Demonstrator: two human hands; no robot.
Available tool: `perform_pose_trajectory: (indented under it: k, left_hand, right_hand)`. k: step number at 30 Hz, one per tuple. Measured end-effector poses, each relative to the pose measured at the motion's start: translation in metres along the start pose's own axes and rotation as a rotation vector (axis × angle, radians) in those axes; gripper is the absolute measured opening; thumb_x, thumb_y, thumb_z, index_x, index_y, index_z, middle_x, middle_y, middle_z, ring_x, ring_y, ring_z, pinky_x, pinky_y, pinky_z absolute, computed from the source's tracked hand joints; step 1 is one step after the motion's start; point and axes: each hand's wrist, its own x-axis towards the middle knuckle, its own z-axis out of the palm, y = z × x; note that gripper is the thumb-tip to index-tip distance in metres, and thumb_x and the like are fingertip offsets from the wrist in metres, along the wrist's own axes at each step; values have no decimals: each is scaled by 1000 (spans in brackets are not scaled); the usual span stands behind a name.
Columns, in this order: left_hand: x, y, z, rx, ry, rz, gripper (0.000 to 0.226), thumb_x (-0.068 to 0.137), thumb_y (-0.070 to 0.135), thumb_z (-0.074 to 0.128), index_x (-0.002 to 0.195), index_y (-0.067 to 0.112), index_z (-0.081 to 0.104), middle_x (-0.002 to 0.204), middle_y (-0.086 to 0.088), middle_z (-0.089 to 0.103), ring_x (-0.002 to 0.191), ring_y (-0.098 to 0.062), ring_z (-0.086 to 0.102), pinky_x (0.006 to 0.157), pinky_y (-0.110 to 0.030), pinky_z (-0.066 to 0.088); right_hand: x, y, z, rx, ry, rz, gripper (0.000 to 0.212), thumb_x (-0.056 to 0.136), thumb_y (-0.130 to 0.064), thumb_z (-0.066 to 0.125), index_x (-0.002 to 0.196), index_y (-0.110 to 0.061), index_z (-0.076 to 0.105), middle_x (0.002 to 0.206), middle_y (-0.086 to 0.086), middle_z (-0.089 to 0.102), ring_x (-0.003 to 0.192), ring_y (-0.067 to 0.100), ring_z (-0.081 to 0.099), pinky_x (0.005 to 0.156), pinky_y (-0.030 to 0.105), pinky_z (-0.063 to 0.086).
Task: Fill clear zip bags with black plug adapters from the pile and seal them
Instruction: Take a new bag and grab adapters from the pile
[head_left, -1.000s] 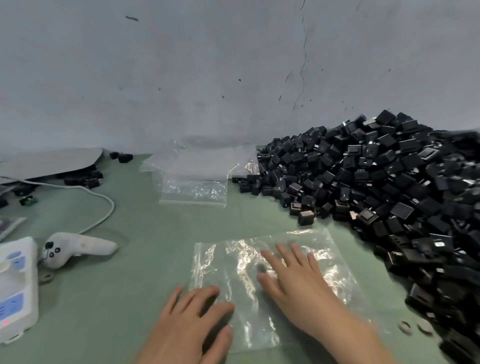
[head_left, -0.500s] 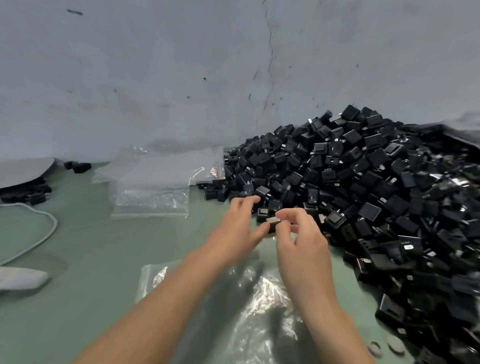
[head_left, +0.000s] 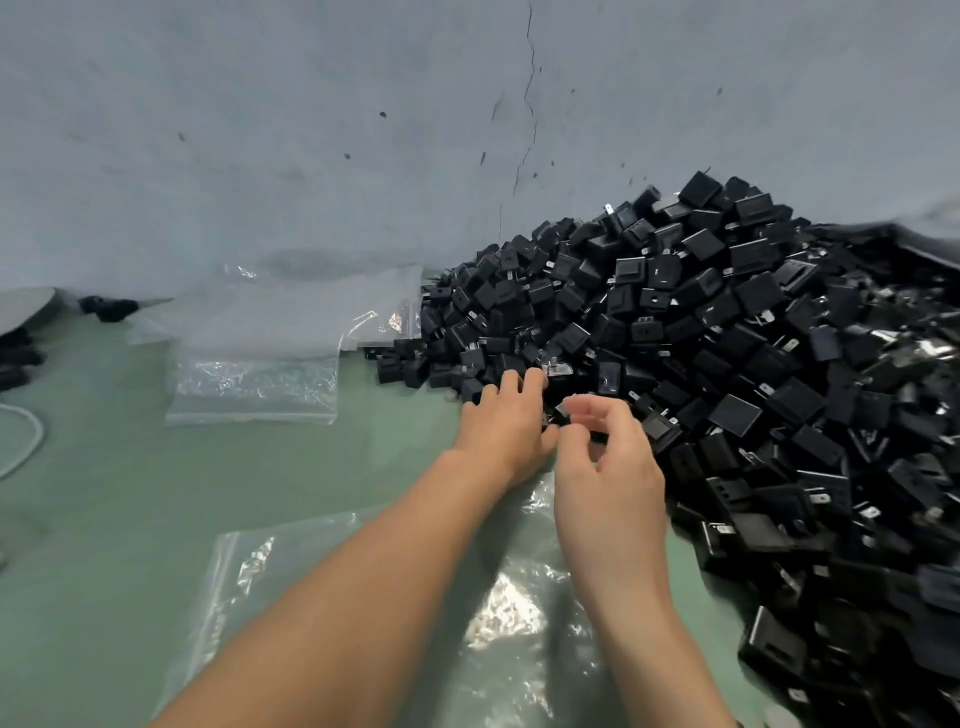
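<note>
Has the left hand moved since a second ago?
Yes. The left hand went forward, off the flat clear plastic zip bag, to the near edge of the pile of black plug adapters.

1. No writing, label, brand, number or sign can be read anywhere in view.
2. The black plug adapters (head_left: 727, 332) show plain dark faces; any moulded marking is too small to make out.
3. The clear zip bags (head_left: 249, 384) show only glare, no legible print.
</note>
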Motion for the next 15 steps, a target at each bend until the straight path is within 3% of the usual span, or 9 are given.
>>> perform_pose_trajectory:
  k: [3,7,11,15]
  left_hand:
    - [0,-1,-4,-69,-24,-41,49,92,35,58,133,21,35,130,-7,43,116,-31,47,94,-48,45]
    - [5,7,0,-144,5,-132,47,91,44,56,128,23,37,130,-4,45,119,-29,48,100,-51,39]
    - [10,9,11,-143,27,-130,56,90,54,53,136,26,37,139,-2,46,127,-27,45,105,-51,33]
    - [19,-7,5,-143,-38,-96,54,90,44,58,138,32,38,141,0,46,131,-25,41,105,-48,33]
  right_hand:
    - [-2,0,1,22,-5,13,20,96,-23,48,105,-37,59,110,-18,59,94,-4,56,83,31,47]
    - [3,2,-5,93,34,71,15,97,-26,50,100,-37,59,107,-16,62,85,-4,57,72,23,44]
    - [6,2,-9,128,72,101,17,95,-24,49,100,-36,60,107,-12,64,79,12,60,72,31,43]
    - [4,0,-7,128,60,101,19,94,-23,48,99,-38,59,107,-11,64,80,14,60,73,33,45]
